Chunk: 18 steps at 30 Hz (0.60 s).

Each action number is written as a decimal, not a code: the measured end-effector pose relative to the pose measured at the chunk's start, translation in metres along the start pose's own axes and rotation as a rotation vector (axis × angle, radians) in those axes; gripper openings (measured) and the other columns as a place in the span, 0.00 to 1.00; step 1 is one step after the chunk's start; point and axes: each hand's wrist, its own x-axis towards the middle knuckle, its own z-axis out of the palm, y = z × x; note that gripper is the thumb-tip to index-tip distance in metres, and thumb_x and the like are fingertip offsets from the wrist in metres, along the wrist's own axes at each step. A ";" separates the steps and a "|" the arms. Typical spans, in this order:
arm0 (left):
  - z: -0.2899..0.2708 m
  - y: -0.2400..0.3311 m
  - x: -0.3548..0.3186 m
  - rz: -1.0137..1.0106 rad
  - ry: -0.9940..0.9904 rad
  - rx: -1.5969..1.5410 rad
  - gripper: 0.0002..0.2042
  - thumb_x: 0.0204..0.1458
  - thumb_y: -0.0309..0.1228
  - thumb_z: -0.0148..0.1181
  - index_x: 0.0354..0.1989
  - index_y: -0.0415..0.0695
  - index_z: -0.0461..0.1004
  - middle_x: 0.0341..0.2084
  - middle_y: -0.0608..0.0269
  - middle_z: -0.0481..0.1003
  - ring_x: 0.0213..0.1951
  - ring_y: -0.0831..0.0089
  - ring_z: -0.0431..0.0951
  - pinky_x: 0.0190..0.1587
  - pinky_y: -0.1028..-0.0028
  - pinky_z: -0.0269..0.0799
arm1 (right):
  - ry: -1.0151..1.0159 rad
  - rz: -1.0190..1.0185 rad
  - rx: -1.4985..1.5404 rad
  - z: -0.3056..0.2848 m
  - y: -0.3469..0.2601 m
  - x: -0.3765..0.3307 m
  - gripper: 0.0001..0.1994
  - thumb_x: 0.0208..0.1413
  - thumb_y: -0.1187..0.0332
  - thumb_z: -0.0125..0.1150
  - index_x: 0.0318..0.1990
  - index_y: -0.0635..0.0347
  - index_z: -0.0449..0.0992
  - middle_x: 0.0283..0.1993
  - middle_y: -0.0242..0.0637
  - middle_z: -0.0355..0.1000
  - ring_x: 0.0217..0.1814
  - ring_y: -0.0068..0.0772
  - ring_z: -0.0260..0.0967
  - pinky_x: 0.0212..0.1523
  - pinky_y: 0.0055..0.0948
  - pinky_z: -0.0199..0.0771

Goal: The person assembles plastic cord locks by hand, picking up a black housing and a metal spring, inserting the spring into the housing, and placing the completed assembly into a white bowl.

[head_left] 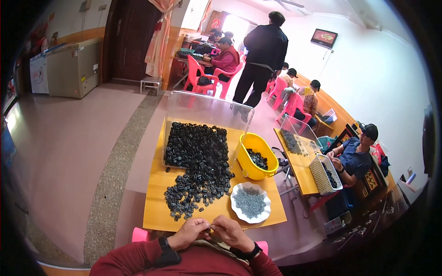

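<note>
Head view: fingertips meet, supplies beyond

Left hand point(189, 233) and right hand point(232, 235), nearly closed, pinch a small piece point(211, 229), its axis unreadable! Black links point(198, 158) lie far, nearer the left; grey bits point(250, 202) far right, nearer the right.

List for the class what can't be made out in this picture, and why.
All in the head view:
- Anything pinched between the left hand and right hand: too small, and the hands cover it.
- The yellow tub's bottom: black pieces cover it.
- The exact shape of the grey bits on the white plate: too small.
- The standing person's hands: hidden by their body.
</note>
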 end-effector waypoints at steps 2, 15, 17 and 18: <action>-0.001 0.001 0.001 -0.010 -0.003 -0.013 0.09 0.60 0.32 0.50 0.36 0.38 0.72 0.31 0.64 0.73 0.31 0.75 0.76 0.38 0.73 0.76 | 0.009 -0.044 0.006 -0.001 -0.002 0.003 0.04 0.54 0.75 0.59 0.35 0.62 0.70 0.30 0.43 0.67 0.29 0.45 0.67 0.30 0.32 0.66; 0.004 0.000 -0.006 -0.006 -0.018 -0.097 0.09 0.60 0.31 0.50 0.31 0.37 0.71 0.28 0.63 0.71 0.28 0.76 0.73 0.39 0.67 0.78 | 0.342 0.117 -0.228 -0.029 0.008 -0.008 0.04 0.50 0.75 0.62 0.31 0.64 0.72 0.26 0.42 0.68 0.24 0.39 0.68 0.25 0.30 0.67; 0.002 0.000 -0.006 0.005 -0.019 -0.091 0.09 0.59 0.30 0.51 0.32 0.37 0.71 0.28 0.62 0.71 0.29 0.75 0.74 0.40 0.67 0.78 | 0.439 0.074 -0.376 -0.046 0.022 -0.008 0.05 0.48 0.74 0.64 0.30 0.63 0.74 0.24 0.39 0.69 0.22 0.30 0.68 0.24 0.27 0.67; 0.001 0.000 -0.005 0.007 -0.014 -0.088 0.09 0.59 0.30 0.51 0.32 0.37 0.72 0.28 0.62 0.72 0.29 0.75 0.74 0.39 0.67 0.78 | 0.456 0.093 -0.421 -0.053 0.028 -0.005 0.05 0.48 0.74 0.64 0.30 0.63 0.75 0.25 0.41 0.70 0.22 0.32 0.69 0.24 0.28 0.67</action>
